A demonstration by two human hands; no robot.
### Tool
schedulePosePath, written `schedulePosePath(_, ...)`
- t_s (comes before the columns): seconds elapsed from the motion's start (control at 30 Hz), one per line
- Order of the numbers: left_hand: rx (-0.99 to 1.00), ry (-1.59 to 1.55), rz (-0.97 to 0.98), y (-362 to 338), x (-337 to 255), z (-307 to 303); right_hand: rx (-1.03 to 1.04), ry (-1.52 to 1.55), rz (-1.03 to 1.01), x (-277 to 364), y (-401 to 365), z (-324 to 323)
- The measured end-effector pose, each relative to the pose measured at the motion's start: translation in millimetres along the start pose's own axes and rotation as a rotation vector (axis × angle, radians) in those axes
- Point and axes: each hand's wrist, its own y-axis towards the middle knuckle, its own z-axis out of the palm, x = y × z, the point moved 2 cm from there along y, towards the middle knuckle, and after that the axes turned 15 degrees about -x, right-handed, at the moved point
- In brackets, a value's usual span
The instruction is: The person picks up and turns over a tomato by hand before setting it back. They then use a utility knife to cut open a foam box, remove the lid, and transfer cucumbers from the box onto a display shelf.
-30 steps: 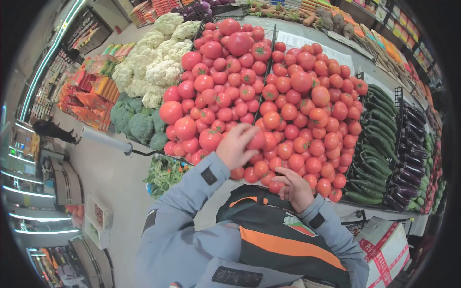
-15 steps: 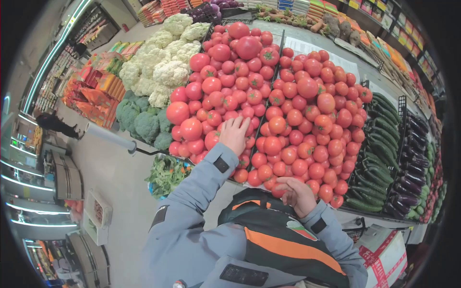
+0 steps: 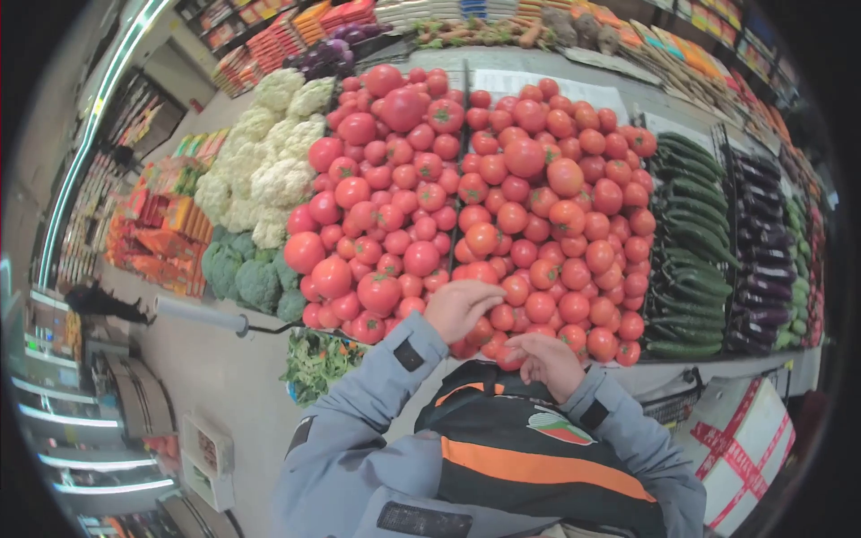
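Note:
My left hand (image 3: 462,309) is over the front of the tomato display, near the divider between the two heaps, its back up and its fingers bent together toward the right. Its palm is hidden, and I cannot make out what it holds. My right hand (image 3: 549,363) is at the front edge of the right heap, its fingers loosely curled and partly apart, with nothing visible in them. A red tomato (image 3: 508,360) lies by its fingertips. Larger tomatoes (image 3: 378,293) lie to the left of my left hand; the right heap of tomatoes (image 3: 574,233) spreads beyond both hands.
Cauliflowers (image 3: 282,179) and broccoli (image 3: 257,282) lie left of the tomatoes. Cucumbers (image 3: 691,233) and eggplants (image 3: 762,260) fill the right side. A grey rail (image 3: 202,314) juts out at the left. A white box with red tape (image 3: 740,439) stands at lower right.
My left hand has come back from the left heap toward the front edge, close to my right hand, and its fingers have bent together. My right hand stays near the front edge. The view has shifted.

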Motion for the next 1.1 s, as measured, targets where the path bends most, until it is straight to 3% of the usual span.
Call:
schedulePosePath(0.1,0.269,-0.206,-0.158,0.1,-30.7,26.8,-0.069,-0.046,-0.068,-16.7,0.2,-34.4)
schedulePosePath(0.3,0.732,-0.799,-0.375,-34.4,-80.4,117.5,-0.376,0.004,0.048,-55.7,-76.4,-132.7)
schedulePosePath(0.4,1.086,-0.736,-0.155,-63.3,-109.3,157.7,-0.256,-0.081,-0.112,-102.8,-140.5,-160.7)
schedulePosePath(0.5,1.482,-0.790,-0.213,-63.9,-131.6,183.4,-0.098,-0.074,0.039,-121.2,-182.9,-187.1)
schedulePosePath(0.6,1.535,-0.734,-0.146,-58.5,-160.9,218.6,-0.080,-0.060,0.003,-147.2,-208.2,-234.7)
schedulePosePath(0.63,1.535,-0.730,-0.101,-58.3,-172.0,228.2,-0.162,-0.125,-0.005,-164.5,-213.9,-250.7)
schedulePosePath(0.7,1.463,-0.690,0.039,-55.3,-206.1,266.7,-0.416,-0.414,-0.014,-205.6,-237.3,-297.2)
schedulePosePath(0.8,1.171,-0.486,0.093,-59.0,-250.7,332.5,-0.904,-0.252,0.015,-244.1,-298.7,-353.1)
schedulePosePath(0.9,1.150,-0.349,0.201,-59.0,-297.0,393.9,-0.890,-0.133,0.206,-328.8,-335.0,-377.7)
schedulePosePath(1.0,1.178,-0.329,0.279,-59.6,-351.5,438.9,-0.804,-0.257,0.502,-460.4,-332.6,-366.1)
schedulePosePath(1.1,1.227,-0.343,0.344,-63.3,-383.8,472.9,-0.365,-0.436,0.556,-458.4,-314.8,-363.2)
